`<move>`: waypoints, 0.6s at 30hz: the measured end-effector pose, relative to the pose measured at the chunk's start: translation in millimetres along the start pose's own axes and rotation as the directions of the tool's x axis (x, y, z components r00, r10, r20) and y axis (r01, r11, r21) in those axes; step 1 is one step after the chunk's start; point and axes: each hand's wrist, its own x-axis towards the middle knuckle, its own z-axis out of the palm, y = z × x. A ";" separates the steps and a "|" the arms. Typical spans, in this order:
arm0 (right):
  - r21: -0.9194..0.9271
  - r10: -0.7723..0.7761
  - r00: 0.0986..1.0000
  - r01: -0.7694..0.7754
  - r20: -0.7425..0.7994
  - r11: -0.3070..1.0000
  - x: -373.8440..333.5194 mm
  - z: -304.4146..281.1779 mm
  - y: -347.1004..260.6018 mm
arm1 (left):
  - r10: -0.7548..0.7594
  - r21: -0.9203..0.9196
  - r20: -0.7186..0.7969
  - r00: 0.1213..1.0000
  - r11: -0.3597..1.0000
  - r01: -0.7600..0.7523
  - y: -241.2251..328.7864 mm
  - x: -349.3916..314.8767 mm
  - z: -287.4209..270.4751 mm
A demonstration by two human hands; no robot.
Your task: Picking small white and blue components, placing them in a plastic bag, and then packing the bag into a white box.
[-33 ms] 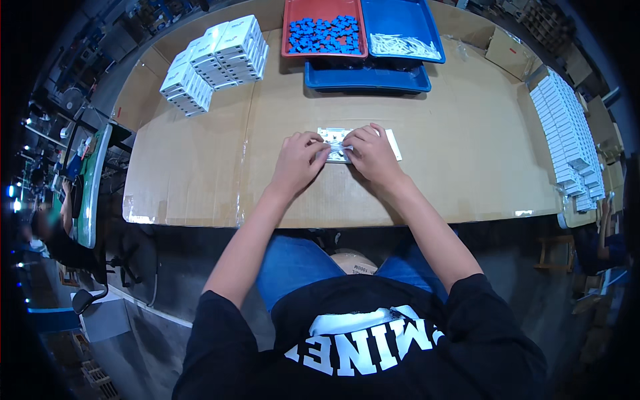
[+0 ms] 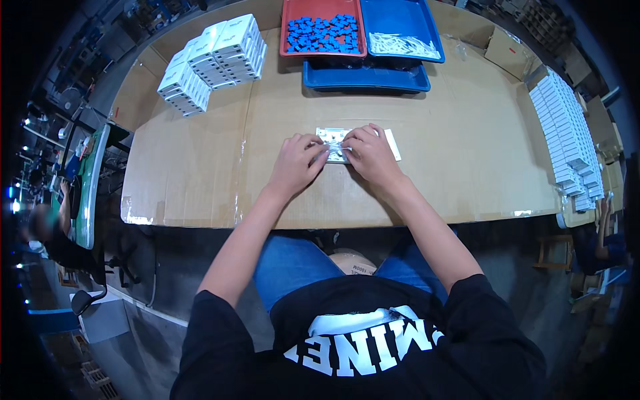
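A flat white plastic case (image 2: pixel 333 133) lies on the cardboard-covered table in front of me, with small parts and pale strands showing inside. My left hand (image 2: pixel 297 160) is closed at its left side, thumb and fingertips pinched together over the inside. From the right, my right hand (image 2: pixel 373 155) is pinched close to the left fingertips, a small gap between the two hands. Something thin and pale shows at the fingertips, too small to name. Beside the right hand, a plain white strip (image 2: pixel 393 145) sticks out at the right end.
Beyond my hands stand a red tray (image 2: pixel 288 33) of small blue parts, a blue tray (image 2: pixel 400 17) with thin white pieces and a lower blue tray (image 2: pixel 367 80). White cases (image 2: pixel 227 50) are stacked at far left, more (image 2: pixel 565 137) at right. Co-workers sit on both sides.
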 end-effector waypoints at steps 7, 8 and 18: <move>-0.177 -0.009 0.979 0.046 0.202 0.983 14.2 -18.3 -1.6 | 0.130 -0.047 0.061 0.990 0.991 -0.128 -0.9 -0.8 -5.0; -0.180 -0.004 0.980 0.040 0.200 0.983 15.2 -17.2 -0.8 | 0.135 -0.051 0.063 0.989 0.990 -0.131 -1.5 -0.3 -3.7; -0.277 -0.028 0.955 0.114 0.296 0.954 32.9 -23.1 -6.4 | 0.136 -0.039 0.082 0.987 0.990 -0.133 -2.9 -1.0 -3.8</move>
